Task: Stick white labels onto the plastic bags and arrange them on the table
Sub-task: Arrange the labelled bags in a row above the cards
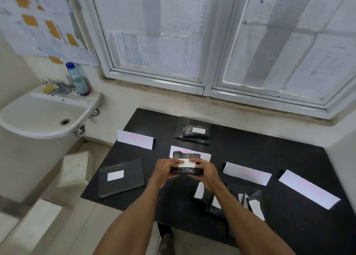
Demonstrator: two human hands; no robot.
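The table is matt black. The bag over its middle is black too, with a plain white label. White cards towards the far-left corner and right edge carry pink lettering. The sink is white, and the bottle is blue-capped.

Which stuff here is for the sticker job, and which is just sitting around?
For the job: held bag, its white label, left hand, right hand, far bag, flat bag, bag pile, paper cards, table.
Lying about: sink, bottle, tap, window papers.

Both forearms are bare, as are left hand and right hand.
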